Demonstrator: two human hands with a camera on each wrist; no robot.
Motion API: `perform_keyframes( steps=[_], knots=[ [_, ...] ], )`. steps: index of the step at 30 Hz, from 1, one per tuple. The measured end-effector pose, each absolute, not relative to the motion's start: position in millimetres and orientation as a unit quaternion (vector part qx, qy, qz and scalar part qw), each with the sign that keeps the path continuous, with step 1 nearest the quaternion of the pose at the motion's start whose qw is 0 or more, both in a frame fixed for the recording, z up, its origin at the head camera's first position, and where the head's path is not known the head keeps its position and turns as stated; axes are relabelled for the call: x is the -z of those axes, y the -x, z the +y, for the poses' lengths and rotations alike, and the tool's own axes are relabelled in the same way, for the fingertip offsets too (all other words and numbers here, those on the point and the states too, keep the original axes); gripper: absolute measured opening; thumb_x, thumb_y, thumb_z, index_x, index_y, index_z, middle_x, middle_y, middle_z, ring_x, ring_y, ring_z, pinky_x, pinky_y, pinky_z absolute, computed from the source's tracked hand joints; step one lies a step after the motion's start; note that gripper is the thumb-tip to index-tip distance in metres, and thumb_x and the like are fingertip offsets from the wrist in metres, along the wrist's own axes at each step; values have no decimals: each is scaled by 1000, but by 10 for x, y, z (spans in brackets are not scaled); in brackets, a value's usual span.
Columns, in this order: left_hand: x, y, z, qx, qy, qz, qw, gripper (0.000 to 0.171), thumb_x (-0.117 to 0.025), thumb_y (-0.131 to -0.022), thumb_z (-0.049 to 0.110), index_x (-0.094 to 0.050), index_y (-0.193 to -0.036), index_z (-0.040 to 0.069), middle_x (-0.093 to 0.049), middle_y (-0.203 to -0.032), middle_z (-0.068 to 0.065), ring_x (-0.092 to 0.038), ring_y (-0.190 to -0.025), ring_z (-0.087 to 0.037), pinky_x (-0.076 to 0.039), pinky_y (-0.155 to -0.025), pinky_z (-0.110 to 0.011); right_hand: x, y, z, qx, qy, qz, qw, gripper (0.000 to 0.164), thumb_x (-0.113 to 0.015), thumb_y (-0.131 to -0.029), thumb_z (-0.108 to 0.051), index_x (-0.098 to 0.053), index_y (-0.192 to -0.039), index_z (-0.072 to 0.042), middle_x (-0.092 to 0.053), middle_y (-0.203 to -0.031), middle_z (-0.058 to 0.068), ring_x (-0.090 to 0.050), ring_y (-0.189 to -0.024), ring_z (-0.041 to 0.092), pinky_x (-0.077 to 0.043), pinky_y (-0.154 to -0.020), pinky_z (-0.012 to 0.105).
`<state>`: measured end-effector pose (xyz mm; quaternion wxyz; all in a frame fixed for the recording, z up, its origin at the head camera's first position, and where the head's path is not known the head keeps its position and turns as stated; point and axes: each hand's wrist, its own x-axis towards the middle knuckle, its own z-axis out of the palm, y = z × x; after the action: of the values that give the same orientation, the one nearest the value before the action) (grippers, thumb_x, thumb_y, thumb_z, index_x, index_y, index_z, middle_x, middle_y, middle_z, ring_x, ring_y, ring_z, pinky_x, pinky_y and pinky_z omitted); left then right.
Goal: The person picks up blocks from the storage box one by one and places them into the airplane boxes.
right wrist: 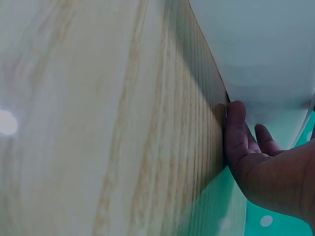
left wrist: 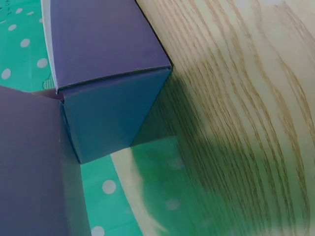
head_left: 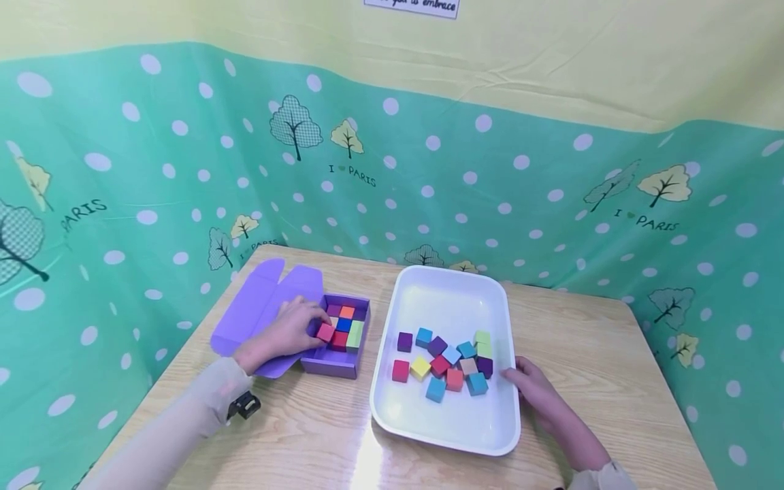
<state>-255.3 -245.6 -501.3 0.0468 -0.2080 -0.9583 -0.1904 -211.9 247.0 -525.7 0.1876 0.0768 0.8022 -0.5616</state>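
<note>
My left hand [head_left: 299, 325] pinches a red cube [head_left: 326, 332] at the left side of the small purple box [head_left: 331, 367]. Inside that box sit cubes in several colours, among them an orange cube [head_left: 347, 312], a blue cube [head_left: 344, 324] and a green cube [head_left: 354, 335]. The left wrist view shows the box's outer wall [left wrist: 113, 113], with the hand out of sight. On the right, my right hand [head_left: 534, 384] holds the white tray [head_left: 447, 435] by its right edge, thumb at the rim and fingers [right wrist: 237, 123] against the outer wall.
Loose cubes lie in the tray's middle, among them a yellow cube [head_left: 420, 368] and a purple cube [head_left: 405, 341]. The box's purple lid [head_left: 257, 313] is folded back to the left. Beneath everything is a wooden table [head_left: 588, 340], with a dotted green curtain [head_left: 429, 184] behind it.
</note>
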Motion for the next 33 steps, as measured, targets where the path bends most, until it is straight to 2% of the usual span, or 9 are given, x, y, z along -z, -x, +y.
perform_keyframes(
  steps=[3,7,15,20,27,33],
  knots=[
    [5000,2554,-2441,177,215,-959,42,35,-88,-64,25,-70,-94,21,-65,-96,7,-46,-90,-18,-30,-73,-39,5251,2121,2469,560,-77,803,189,65,-57,-94,-26,-31,-143,7,-52,-128,23,-59,-103,27,-51,-85,37],
    [4998,2562,-2422,151,211,-965,42,36,-87,-65,26,-69,-95,20,-64,-90,10,-46,-87,-16,-28,-72,-38,5250,2123,2471,560,-78,802,190,66,-57,-94,-26,-29,-144,7,-51,-129,24,-59,-103,27,-51,-85,37],
    [5060,2577,-2412,110,215,-969,46,35,-88,-64,33,-72,-93,21,-62,-101,4,-43,-99,-22,-27,-78,-44,5257,2121,2468,560,-79,803,191,65,-56,-94,-26,-29,-144,6,-51,-129,24,-59,-104,27,-51,-85,37],
    [5093,2575,-2406,102,220,-968,56,35,-89,-64,30,-71,-92,19,-63,-97,5,-43,-101,-24,-27,-81,-47,5259,2120,2463,561,-78,802,191,65,-56,-94,-26,-29,-144,7,-51,-129,25,-58,-105,28,-51,-85,37],
    [5064,2584,-2345,45,238,-968,72,35,-89,-63,29,-68,-89,18,-64,-82,7,-42,-92,-23,-28,-86,-51,5262,2120,2470,564,-76,800,189,65,-56,-94,-26,-30,-144,6,-50,-131,24,-58,-107,29,-51,-87,38],
    [5053,2568,-2320,8,240,-969,63,38,-90,-62,36,-68,-88,18,-59,-91,1,-43,-101,-27,-29,-89,-54,5261,2114,2463,560,-77,803,191,67,-56,-95,-27,-28,-145,6,-48,-133,26,-57,-110,31,-50,-89,40]
  ],
)
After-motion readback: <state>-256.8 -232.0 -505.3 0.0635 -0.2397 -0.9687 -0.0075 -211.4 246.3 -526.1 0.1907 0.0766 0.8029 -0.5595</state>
